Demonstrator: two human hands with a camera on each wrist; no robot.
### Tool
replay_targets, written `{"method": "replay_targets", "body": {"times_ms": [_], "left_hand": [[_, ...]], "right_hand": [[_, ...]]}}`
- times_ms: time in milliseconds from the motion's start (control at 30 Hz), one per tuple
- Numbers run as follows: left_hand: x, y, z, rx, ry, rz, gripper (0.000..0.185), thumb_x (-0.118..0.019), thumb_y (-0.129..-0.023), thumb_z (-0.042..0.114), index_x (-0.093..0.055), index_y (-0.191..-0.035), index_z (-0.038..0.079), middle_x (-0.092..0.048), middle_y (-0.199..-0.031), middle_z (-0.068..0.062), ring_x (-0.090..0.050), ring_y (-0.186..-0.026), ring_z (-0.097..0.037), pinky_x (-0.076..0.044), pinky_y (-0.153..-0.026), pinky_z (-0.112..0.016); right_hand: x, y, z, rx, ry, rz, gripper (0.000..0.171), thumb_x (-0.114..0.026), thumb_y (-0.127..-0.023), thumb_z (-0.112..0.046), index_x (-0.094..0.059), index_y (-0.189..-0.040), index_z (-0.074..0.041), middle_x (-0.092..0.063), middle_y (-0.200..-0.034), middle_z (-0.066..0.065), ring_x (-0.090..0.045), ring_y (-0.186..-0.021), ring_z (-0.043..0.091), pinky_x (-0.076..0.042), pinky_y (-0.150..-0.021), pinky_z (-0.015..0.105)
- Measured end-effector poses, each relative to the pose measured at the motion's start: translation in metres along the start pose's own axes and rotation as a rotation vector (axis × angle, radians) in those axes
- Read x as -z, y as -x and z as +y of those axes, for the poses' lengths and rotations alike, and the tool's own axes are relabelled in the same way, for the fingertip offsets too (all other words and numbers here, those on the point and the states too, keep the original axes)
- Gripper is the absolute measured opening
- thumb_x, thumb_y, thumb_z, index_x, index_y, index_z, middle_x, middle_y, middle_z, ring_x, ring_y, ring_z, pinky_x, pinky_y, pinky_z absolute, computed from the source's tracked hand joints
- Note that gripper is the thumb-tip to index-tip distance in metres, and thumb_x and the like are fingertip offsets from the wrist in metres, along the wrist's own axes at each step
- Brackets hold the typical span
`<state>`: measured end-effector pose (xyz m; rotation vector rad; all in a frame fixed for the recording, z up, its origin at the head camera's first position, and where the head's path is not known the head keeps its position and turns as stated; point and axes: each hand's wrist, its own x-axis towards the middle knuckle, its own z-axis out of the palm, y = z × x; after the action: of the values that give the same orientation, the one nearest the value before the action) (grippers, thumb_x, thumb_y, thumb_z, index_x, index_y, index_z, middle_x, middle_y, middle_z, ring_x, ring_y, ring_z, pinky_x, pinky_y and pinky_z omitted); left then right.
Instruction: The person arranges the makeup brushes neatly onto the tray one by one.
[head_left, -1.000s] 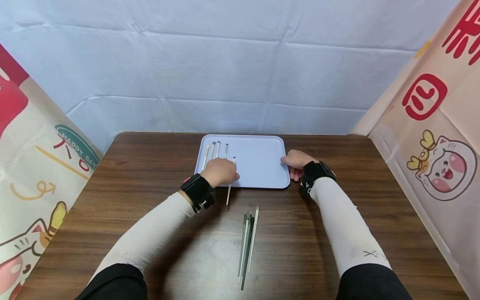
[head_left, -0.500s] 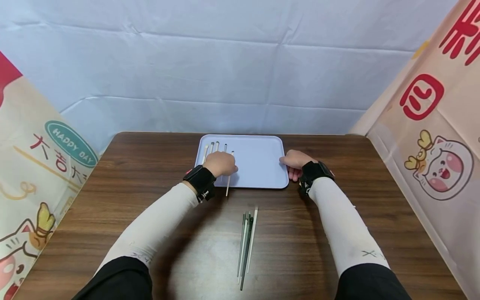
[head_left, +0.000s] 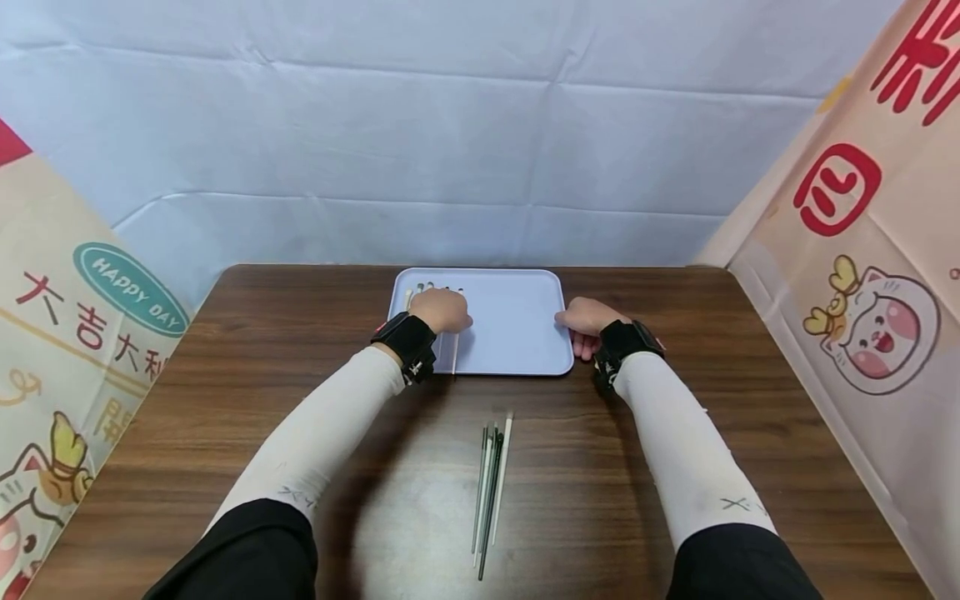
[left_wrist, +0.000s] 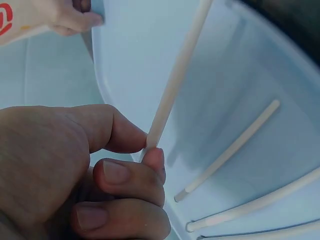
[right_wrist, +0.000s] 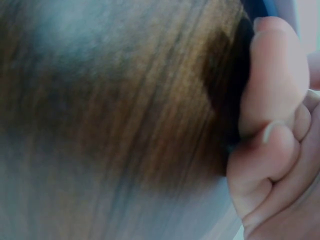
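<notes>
Left hand point(head_left: 442, 312) has moved farther over the tray point(head_left: 517, 321), thumb-and-finger grip pinched on a pale stick point(left_wrist: 174, 85), now apparently nearly beside the laid sticks point(left_wrist: 228, 151); right hand point(head_left: 591, 319) pinches the tray's edge.

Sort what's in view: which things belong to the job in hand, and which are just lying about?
Belongs to the job, it seems:
tray, right hand at its edge
pale stick, pinched by the left hand
other sticks in the tray
stick bundle on the table

Likely just surroundings:
HAPPY DAY banner
banner at right
backdrop cloth
</notes>
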<state>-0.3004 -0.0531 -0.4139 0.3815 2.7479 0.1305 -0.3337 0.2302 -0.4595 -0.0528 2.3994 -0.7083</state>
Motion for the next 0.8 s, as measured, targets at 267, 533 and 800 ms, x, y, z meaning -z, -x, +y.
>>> {"method": "replay_targets", "body": {"times_ms": [267, 533, 800], "left_hand": [[0.001, -0.011, 0.002, 0.052, -0.004, -0.010, 0.033, -0.050, -0.104, 0.032, -0.073, -0.112, 0.009, -0.067, -0.122, -0.014, -0.060, -0.109, -0.033, -0.048, -0.084, -0.044], [0.001, -0.018, 0.004, 0.085, 0.001, -0.012, 0.030, -0.050, -0.102, 0.032, -0.071, -0.102, 0.010, -0.067, -0.109, -0.011, -0.056, -0.088, -0.025, -0.045, -0.072, -0.039], [0.001, -0.021, 0.004, 0.071, 0.002, -0.018, 0.030, -0.050, -0.102, 0.031, -0.072, -0.106, 0.010, -0.067, -0.107, -0.011, -0.055, -0.086, -0.025, -0.046, -0.075, -0.040]], "right_hand": [[0.002, -0.004, 0.003, -0.011, 0.002, -0.012, 0.052, -0.036, -0.101, -0.025, -0.063, -0.062, -0.002, -0.061, -0.050, 0.004, -0.059, -0.039, 0.013, -0.046, -0.042, 0.027], [0.002, -0.005, 0.003, -0.017, -0.018, -0.014, 0.051, -0.037, -0.100, -0.025, -0.063, -0.062, -0.002, -0.062, -0.050, 0.005, -0.059, -0.039, 0.014, -0.046, -0.042, 0.027], [0.001, -0.003, 0.003, 0.008, -0.002, 0.005, 0.051, -0.037, -0.099, -0.024, -0.063, -0.061, -0.003, -0.061, -0.050, 0.004, -0.059, -0.039, 0.012, -0.045, -0.041, 0.025]]}}
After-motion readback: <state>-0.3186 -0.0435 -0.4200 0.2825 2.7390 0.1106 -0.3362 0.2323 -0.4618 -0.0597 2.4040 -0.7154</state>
